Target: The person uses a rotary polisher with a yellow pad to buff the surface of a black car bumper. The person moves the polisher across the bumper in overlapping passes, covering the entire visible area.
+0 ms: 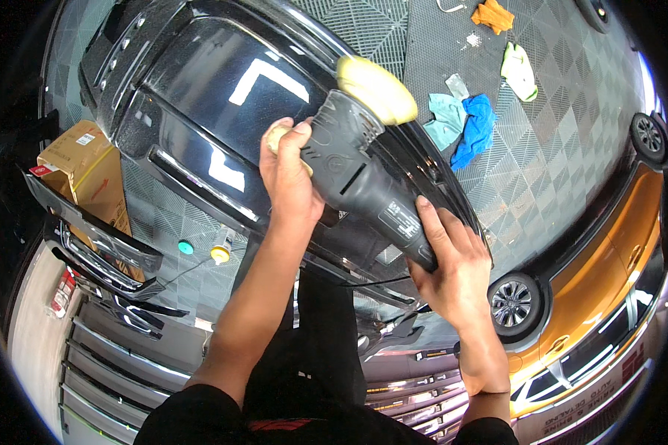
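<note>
Several cloths [476, 133] on floor [545, 144] beyond polisher [364, 191]

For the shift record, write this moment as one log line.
tool: black polisher, yellow pad | left grip: on front end | right grip: on rear end | beneath: black car | floor: blue cloth

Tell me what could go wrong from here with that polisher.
The yellow pad is tilted; if it met the glossy black car edge-first while spinning, it might mark the finish.

The black cord runs close to the bodywork, so it could rub the paint or snag as the left hand and right hand shift the polisher.

The yellow-capped bottle on the floor might get kicked by a sideways step.
</note>
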Demonstrator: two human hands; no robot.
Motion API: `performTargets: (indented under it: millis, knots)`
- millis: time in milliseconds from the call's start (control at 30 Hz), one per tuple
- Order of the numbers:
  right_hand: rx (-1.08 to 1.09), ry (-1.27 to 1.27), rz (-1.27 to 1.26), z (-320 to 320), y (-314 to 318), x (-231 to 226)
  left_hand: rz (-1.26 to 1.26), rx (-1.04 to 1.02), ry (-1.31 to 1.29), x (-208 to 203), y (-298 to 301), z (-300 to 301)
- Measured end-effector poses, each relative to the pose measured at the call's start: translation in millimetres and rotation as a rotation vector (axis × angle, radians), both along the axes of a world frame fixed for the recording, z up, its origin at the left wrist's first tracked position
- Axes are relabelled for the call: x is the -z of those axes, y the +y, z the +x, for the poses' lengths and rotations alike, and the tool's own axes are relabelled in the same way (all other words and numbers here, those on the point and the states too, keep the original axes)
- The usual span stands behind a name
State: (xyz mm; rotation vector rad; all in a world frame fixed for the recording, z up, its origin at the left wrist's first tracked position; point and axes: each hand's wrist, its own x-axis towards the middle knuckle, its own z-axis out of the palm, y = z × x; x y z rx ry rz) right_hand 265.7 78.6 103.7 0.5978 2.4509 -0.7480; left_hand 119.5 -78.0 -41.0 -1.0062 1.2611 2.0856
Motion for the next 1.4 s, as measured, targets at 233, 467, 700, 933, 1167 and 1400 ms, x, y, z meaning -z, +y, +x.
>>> performTargets:
  millis: [233, 467, 700, 933, 1167, 1400]
  knots:
    - [0.025, 0.026, -0.005, 4, -6, 8, 0.014, 0.014, 0.003, 0, -1, -4]
    - [0.068, -0.016, -0.021, 31, -7, -5, 0.002, 0.063, -0.052, -3, 8, 26]
    - [0.051, -0.054, -0.007, 36, -7, -7, 0.052, 0.054, -0.079, -2, 6, 33]
    - [0.039, 0.027, -0.013, 5, -10, 4, 0.046, 0.038, 0.002, 1, -2, -2]
    - [0.013, 0.071, 0.007, -3, -10, 12, 0.054, 0.015, 0.030, 2, -6, -14]
    - [0.020, 0.075, 0.024, 0, -11, 14, 0.045, 0.026, 0.008, 1, -3, -13]
